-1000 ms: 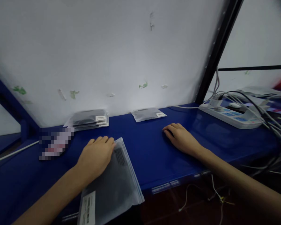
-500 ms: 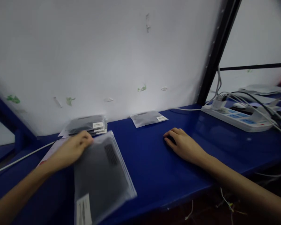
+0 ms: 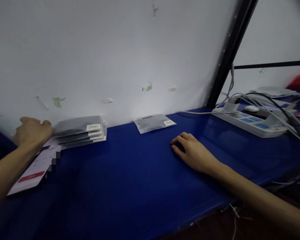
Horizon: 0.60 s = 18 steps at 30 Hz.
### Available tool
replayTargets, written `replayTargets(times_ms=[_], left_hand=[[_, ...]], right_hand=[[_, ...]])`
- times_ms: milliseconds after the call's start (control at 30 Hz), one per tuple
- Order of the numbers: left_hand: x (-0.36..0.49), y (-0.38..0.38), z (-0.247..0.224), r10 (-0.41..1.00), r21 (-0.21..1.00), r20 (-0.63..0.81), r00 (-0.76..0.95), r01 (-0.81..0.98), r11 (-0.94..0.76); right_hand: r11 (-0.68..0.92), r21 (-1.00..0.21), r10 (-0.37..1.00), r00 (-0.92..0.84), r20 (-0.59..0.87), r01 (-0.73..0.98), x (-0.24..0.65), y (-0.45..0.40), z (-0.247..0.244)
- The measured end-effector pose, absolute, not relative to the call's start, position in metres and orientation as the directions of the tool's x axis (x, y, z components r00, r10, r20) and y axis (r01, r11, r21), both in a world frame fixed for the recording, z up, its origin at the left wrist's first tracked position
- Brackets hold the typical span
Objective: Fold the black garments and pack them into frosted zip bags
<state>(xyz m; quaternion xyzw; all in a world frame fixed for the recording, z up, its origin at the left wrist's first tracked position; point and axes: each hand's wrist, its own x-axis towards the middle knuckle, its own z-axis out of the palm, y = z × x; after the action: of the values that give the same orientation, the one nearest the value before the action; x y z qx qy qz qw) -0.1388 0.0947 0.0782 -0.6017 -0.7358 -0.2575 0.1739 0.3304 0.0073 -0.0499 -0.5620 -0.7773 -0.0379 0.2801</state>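
Observation:
My left hand (image 3: 33, 131) is at the left end of a stack of grey plastic bags with white labels (image 3: 77, 130), against the wall. Its fingers bend away from me and their tips are hidden, so a hold on the bags cannot be made out. Below that hand lies a phone-like flat thing with a white and red face (image 3: 35, 170). My right hand (image 3: 192, 150) rests on the blue desk (image 3: 130, 176), fingers loosely bent, a gap between thumb and forefinger, nothing in it. Beyond it lies a single labelled grey bag (image 3: 153, 123).
A white power strip (image 3: 250, 121) with plugs and tangled cables sits at the right. Behind it are a white mouse (image 3: 251, 108) and papers. A black upright post (image 3: 231, 50) stands at the wall's right end. Loose wires hang below the desk's front edge.
My left hand has moved left and away from me. The bundle of bags it held up close is out of its earlier place; whether it joined the stack cannot be told. My right hand stays put.

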Motion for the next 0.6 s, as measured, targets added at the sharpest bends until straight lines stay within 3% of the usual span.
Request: replayTargets(times_ms=[67, 200, 267, 367, 467, 600], left_hand=[[-0.126, 0.086, 0.079, 0.628, 0.206, 0.716, -0.305, 0.952, 0.227], [-0.082, 0.051, 0.065, 0.704, -0.025, 0.702, 0.106, 0.992, -0.124], [-0.058, 0.030, 0.048, 0.768, -0.065, 0.579, 0.275, 0.954, -0.293], [-0.032, 0.000, 0.014, 0.819, -0.027, 0.379, 0.431, 0.890, -0.456], [-0.022, -0.018, -0.010, 0.865, 0.035, 0.145, 0.480, 0.871, -0.489], [-0.022, -0.023, -0.019, 0.889, 0.103, 0.100, 0.447, 0.884, -0.456]], right_hand=[[0.363, -0.253, 0.854, -0.212, 0.475, 0.897, 0.331, 0.008, -0.051], [0.373, -0.250, 0.851, -0.223, 0.476, 0.893, 0.332, 0.010, -0.054], [0.378, -0.249, 0.848, -0.225, 0.479, 0.892, 0.333, 0.010, -0.054], [0.373, -0.242, 0.853, -0.229, 0.469, 0.896, 0.334, 0.010, -0.055], [0.371, -0.237, 0.855, -0.231, 0.464, 0.898, 0.334, 0.009, -0.055], [0.374, -0.225, 0.851, -0.236, 0.469, 0.900, 0.335, 0.008, -0.055]])
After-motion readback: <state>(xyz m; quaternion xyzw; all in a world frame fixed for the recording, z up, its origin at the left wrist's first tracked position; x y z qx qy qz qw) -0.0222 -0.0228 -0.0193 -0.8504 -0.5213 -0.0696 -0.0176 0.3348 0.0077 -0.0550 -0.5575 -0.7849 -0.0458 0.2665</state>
